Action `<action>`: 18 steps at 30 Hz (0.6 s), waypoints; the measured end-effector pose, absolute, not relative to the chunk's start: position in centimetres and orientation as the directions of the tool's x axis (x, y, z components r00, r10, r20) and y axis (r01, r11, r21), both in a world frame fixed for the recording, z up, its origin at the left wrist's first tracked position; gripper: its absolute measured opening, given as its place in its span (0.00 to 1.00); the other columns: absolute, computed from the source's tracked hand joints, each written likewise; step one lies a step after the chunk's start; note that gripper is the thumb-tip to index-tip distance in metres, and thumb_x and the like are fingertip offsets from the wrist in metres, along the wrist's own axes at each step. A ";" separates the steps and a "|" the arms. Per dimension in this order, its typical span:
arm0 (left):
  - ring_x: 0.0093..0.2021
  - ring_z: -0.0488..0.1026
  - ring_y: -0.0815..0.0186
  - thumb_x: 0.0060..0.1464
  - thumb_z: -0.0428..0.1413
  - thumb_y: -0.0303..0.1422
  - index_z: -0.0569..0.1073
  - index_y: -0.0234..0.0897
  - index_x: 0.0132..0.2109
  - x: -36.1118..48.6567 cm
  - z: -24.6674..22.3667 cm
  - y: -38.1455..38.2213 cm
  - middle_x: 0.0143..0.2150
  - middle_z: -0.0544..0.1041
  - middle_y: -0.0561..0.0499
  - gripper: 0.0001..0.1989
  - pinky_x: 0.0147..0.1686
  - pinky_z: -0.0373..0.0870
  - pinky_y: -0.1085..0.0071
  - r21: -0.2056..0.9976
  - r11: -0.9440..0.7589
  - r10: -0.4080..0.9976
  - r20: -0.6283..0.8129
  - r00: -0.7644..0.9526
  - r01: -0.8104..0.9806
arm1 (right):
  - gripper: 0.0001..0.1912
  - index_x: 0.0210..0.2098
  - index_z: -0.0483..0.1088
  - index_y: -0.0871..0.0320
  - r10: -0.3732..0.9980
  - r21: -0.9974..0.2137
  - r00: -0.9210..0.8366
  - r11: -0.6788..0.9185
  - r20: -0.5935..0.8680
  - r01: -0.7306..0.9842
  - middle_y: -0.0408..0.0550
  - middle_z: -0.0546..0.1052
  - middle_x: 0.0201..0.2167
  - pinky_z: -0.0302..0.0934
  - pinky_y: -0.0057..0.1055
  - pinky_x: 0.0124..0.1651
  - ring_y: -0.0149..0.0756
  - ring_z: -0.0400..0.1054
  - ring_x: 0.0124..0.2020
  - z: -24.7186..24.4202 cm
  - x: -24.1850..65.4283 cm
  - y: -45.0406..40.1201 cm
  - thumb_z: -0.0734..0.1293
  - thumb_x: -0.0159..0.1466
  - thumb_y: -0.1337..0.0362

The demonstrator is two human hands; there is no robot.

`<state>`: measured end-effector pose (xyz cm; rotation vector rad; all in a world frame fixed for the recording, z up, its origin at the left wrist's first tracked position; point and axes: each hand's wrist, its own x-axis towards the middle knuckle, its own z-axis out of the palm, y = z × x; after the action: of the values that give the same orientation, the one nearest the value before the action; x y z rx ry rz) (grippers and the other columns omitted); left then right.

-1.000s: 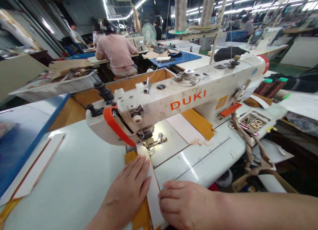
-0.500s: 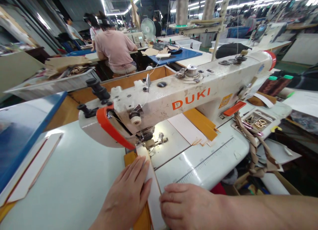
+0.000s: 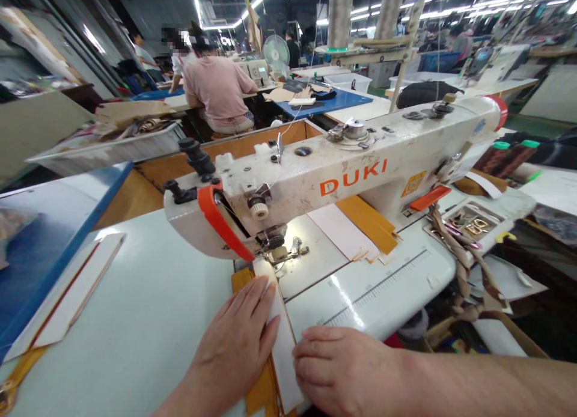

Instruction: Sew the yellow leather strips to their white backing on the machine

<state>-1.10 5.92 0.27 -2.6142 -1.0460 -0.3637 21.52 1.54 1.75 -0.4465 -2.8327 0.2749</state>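
Note:
A long white strip [image 3: 285,339] with a brown edge runs lengthwise under the presser foot [image 3: 278,255] of a sewing machine [image 3: 293,176] marked DUKI. Flat on the strip lies my left hand [image 3: 237,330], fingers stretched toward the foot and thumb apart. My right hand [image 3: 336,363] has its fingers curled together at the strip's right edge, near the close end; its thumb is hidden. Mustard-coloured strips [image 3: 261,387] show beneath and to the left of the white one, partly covered by my left hand.
White and mustard strips [image 3: 367,225] lie under the machine arm. Another white strip pair [image 3: 79,297] rests at left beside a blue board [image 3: 27,273]. A tray of metal fittings [image 3: 473,219] sits at right. A person in pink [image 3: 219,89] sits ahead.
The view has shifted slightly, so the machine appears farther right. Both hands keep nearly the same places on the strip, which looks slightly farther forward under my left fingers.

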 end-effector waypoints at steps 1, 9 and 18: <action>0.54 0.71 0.53 0.61 0.46 0.35 0.68 0.27 0.55 -1.1 0.3 6.0 0.56 0.72 0.34 0.20 0.50 0.70 0.58 -0.179 -0.693 0.626 0.332 0.706 0.699 | 0.13 0.39 0.73 0.64 0.327 -0.225 -0.919 0.934 0.219 0.279 0.49 0.76 0.42 0.51 0.34 0.63 0.39 0.67 0.49 1.8 21.5 1.6 0.57 0.69 0.68; 0.55 0.69 0.51 0.59 0.48 0.36 0.66 0.27 0.56 -1.1 0.5 6.7 0.59 0.69 0.34 0.22 0.49 0.71 0.56 -0.167 -0.688 0.652 0.287 0.702 0.707 | 0.12 0.36 0.74 0.64 0.335 -0.221 -0.905 0.934 0.263 0.282 0.50 0.77 0.42 0.52 0.33 0.63 0.38 0.67 0.48 1.9 21.6 1.4 0.59 0.69 0.68; 0.56 0.68 0.50 0.60 0.47 0.36 0.67 0.29 0.56 -1.0 0.5 6.4 0.60 0.68 0.34 0.21 0.50 0.71 0.55 -0.151 -0.675 0.676 0.266 0.687 0.722 | 0.11 0.37 0.74 0.64 0.348 -0.214 -0.891 0.932 0.293 0.293 0.50 0.76 0.42 0.53 0.33 0.62 0.38 0.67 0.48 1.6 21.6 1.3 0.60 0.68 0.68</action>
<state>-1.04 6.45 0.45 -2.6556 -1.1202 -0.2749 21.60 1.30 1.62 -0.4711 -2.7601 0.2342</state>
